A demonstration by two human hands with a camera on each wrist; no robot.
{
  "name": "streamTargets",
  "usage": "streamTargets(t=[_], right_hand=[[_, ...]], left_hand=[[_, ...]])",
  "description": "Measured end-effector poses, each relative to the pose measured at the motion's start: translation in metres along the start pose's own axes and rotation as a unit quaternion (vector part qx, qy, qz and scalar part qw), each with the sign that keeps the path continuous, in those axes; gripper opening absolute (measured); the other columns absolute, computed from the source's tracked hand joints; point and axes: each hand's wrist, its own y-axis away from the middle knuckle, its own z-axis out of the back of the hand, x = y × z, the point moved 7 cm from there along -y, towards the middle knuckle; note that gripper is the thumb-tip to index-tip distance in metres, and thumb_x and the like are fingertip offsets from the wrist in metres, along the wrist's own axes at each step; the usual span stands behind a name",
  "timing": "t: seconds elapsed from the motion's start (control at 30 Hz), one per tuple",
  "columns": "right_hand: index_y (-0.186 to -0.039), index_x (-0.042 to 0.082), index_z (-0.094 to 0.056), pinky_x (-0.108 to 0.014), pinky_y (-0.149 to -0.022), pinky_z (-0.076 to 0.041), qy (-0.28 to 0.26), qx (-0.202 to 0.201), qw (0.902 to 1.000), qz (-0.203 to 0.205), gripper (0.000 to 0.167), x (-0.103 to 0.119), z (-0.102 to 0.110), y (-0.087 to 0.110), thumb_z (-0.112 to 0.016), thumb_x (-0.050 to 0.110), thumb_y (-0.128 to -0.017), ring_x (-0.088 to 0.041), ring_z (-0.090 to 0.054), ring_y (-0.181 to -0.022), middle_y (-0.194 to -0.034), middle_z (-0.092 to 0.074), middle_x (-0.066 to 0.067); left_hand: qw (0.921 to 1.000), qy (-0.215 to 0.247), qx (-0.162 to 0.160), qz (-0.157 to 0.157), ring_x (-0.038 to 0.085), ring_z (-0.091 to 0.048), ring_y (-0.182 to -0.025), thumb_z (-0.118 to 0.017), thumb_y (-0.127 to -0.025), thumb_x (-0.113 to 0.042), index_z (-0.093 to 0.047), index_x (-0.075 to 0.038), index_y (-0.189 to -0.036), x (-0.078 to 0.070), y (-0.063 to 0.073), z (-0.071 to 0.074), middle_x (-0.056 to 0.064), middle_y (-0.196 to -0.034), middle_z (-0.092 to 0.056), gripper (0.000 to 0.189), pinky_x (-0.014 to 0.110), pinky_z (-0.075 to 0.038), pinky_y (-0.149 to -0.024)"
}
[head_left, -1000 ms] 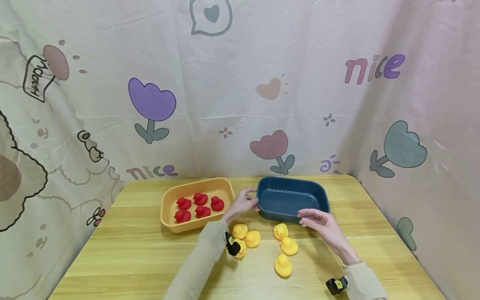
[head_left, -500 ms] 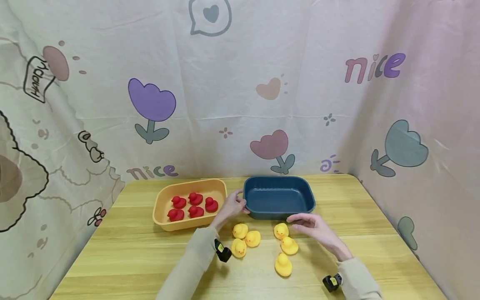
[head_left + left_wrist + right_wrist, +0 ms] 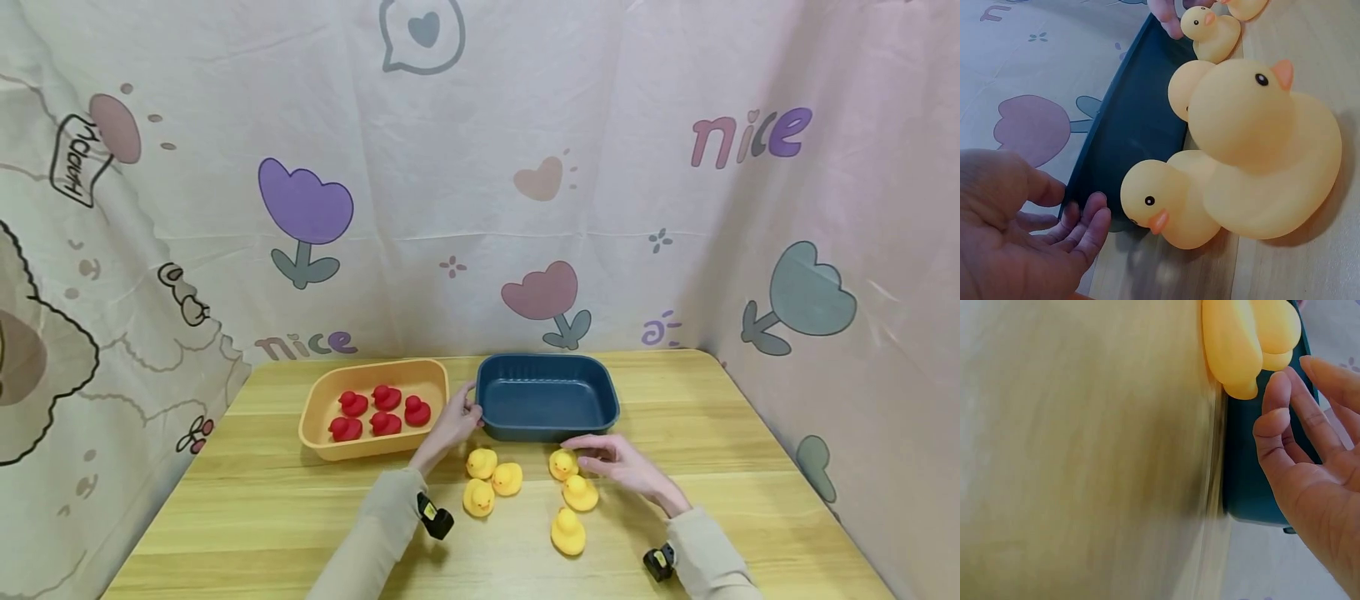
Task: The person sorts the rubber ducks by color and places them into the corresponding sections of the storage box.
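Observation:
In the head view, my left hand [image 3: 452, 423] is at the left end of the blue tray [image 3: 547, 404]. Its lightly bent fingers touch the tray's end in the left wrist view. My right hand [image 3: 622, 467] hovers at a yellow duck [image 3: 562, 464] in front of the tray. In the right wrist view its fingers are loosely bent and hold nothing. Two more yellow ducks stand close by, one of them a rubber duck [image 3: 567, 533] nearest the front. Three others, with a yellow duck [image 3: 507, 478] among them, cluster in front of my left hand.
Left of the blue tray stands an orange tray [image 3: 360, 451] holding several red ducks, including a red duck [image 3: 386, 423]. A wooden table [image 3: 247, 517] bears everything. A printed curtain [image 3: 450, 200] hangs behind and at the sides.
The blue tray has slid left and straightened along with my left hand. The orange tray with its red ducks has shifted left too. My right hand has moved left and toward the front, over the yellow ducks.

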Motion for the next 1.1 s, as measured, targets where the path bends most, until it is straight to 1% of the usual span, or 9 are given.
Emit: streamTargets(t=[0.1, 0.2, 0.3, 0.47, 0.57, 0.7, 0.87, 1.0, 1.1], right_hand=[[-0.133, -0.011, -0.057, -0.016, -0.087, -0.056, 0.01, 0.004, 0.9999, 0.008, 0.037, 0.0, -0.002, -0.001, -0.056, 0.006, -0.1, -0.002, -0.063, -0.107, -0.137, -0.056, -0.034], [-0.132, -0.008, -0.06, -0.015, -0.082, -0.054, 0.023, 0.005, 0.9996, 0.013, 0.035, 0.0, -0.002, -0.002, -0.057, 0.006, -0.1, -0.002, -0.062, -0.099, -0.133, -0.06, -0.032], [-0.131, -0.005, -0.062, -0.017, -0.074, -0.053, 0.031, 0.009, 0.9993, 0.016, 0.034, 0.0, -0.002, -0.002, -0.057, 0.006, -0.099, -0.003, -0.06, -0.089, -0.129, -0.063, -0.029], [-0.131, -0.004, -0.062, -0.016, -0.072, -0.051, 0.036, 0.018, 0.999, 0.021, 0.034, -0.001, -0.003, -0.005, -0.057, 0.005, -0.099, -0.002, -0.057, -0.085, -0.131, -0.063, -0.029], [-0.131, -0.003, -0.063, -0.016, -0.07, -0.049, 0.042, 0.023, 0.9987, 0.021, 0.034, -0.002, -0.004, -0.007, -0.058, 0.006, -0.099, -0.001, -0.055, -0.082, -0.131, -0.062, -0.029], [-0.13, -0.003, -0.064, -0.014, -0.065, -0.046, 0.049, 0.026, 0.9983, 0.019, 0.034, -0.003, -0.003, -0.009, -0.06, 0.007, -0.098, 0.002, -0.051, -0.075, -0.127, -0.064, -0.029], [-0.129, -0.007, -0.063, -0.015, -0.066, -0.048, 0.055, 0.034, 0.9973, 0.035, 0.035, -0.003, -0.004, -0.011, -0.063, 0.005, -0.095, 0.0, -0.052, -0.077, -0.125, -0.065, -0.03], [-0.126, -0.004, -0.066, -0.014, -0.065, -0.047, 0.062, 0.043, 0.9962, 0.044, 0.034, -0.004, -0.005, -0.013, -0.065, 0.004, -0.094, -0.001, -0.052, -0.076, -0.123, -0.066, -0.027], [-0.124, -0.003, -0.067, -0.015, -0.065, -0.046, 0.059, 0.047, 0.9959, 0.05, 0.032, -0.004, -0.007, -0.015, -0.065, 0.003, -0.092, -0.002, -0.052, -0.078, -0.122, -0.066, -0.026]], left_hand=[[0.9999, 0.009, 0.003, -0.001, 0.043, -0.067, -0.085, -0.044, -0.098, 0.002, -0.033, 0.006, -0.152, 0.0, 0.0, 0.0, 0.024, -0.09, -0.062, 0.055, 0.041, -0.062, -0.08], [0.9996, 0.025, 0.009, -0.001, 0.042, -0.068, -0.082, -0.043, -0.099, 0.002, -0.031, 0.006, -0.153, 0.0, 0.001, -0.002, 0.023, -0.087, -0.063, 0.055, 0.044, -0.063, -0.08], [0.999, 0.041, 0.016, -0.001, 0.042, -0.068, -0.079, -0.042, -0.099, 0.004, -0.029, 0.006, -0.153, 0.0, 0.001, -0.004, 0.023, -0.085, -0.063, 0.056, 0.046, -0.063, -0.079], [0.9985, 0.051, 0.017, 0.007, 0.044, -0.068, -0.08, -0.041, -0.099, 0.004, -0.027, 0.006, -0.154, 0.002, 0.001, -0.005, 0.024, -0.085, -0.063, 0.056, 0.047, -0.063, -0.079], [0.9986, 0.05, 0.018, 0.01, 0.042, -0.068, -0.08, -0.041, -0.1, 0.003, -0.026, 0.006, -0.154, 0.002, 0.001, -0.005, 0.023, -0.085, -0.063, 0.056, 0.046, -0.063, -0.079], [0.9983, 0.052, 0.022, 0.012, 0.038, -0.07, -0.08, -0.041, -0.101, 0.002, -0.025, 0.005, -0.155, 0.003, 0.001, -0.005, 0.021, -0.084, -0.064, 0.056, 0.042, -0.063, -0.079], [0.9979, 0.059, 0.024, 0.013, 0.032, -0.07, -0.079, -0.042, -0.102, 0.001, -0.025, 0.005, -0.155, 0.005, 0.0, -0.005, 0.02, -0.084, -0.063, 0.056, 0.037, -0.063, -0.077], [0.9975, 0.065, 0.023, 0.013, 0.026, -0.069, -0.077, -0.042, -0.102, 0.002, -0.025, 0.004, -0.155, 0.007, 0.0, -0.004, 0.021, -0.084, -0.063, 0.057, 0.035, -0.063, -0.076], [0.9972, 0.071, 0.022, 0.012, 0.025, -0.068, -0.076, -0.043, -0.102, 0.002, -0.025, 0.004, -0.155, 0.008, 0.001, -0.004, 0.021, -0.086, -0.063, 0.057, 0.034, -0.063, -0.076]])
